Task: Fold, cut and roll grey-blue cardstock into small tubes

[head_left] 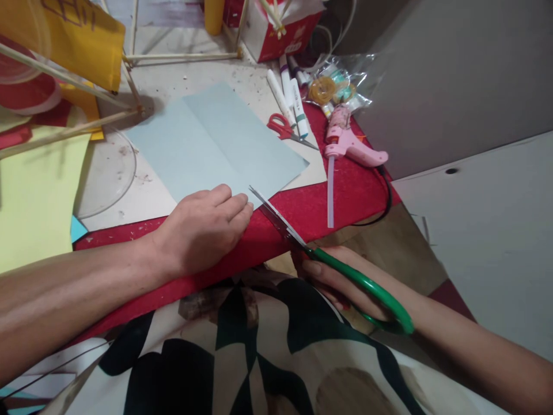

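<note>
A light blue sheet of paper (pixel 216 132) with a crease across it lies on the white board at the table's front. My left hand (pixel 207 225) grips its near edge, fingers curled over the paper and thumb hidden. Green-handled scissors (pixel 358 276) are in my right hand (pixel 337 276), below and right of the sheet. Their blades point up and left, slightly parted, with the tips at the paper's near edge close to my left fingertips. Whether the lower blade passes under the paper is hard to see.
A pink glue gun (pixel 352 141) with a glue stick lies right, its cord hanging over the edge. Small red scissors (pixel 283 125), markers (pixel 280 98) and a plastic bag (pixel 341 86) are behind. A stick frame (pixel 181 56) stands at the back; yellow paper (pixel 38 196) is at left.
</note>
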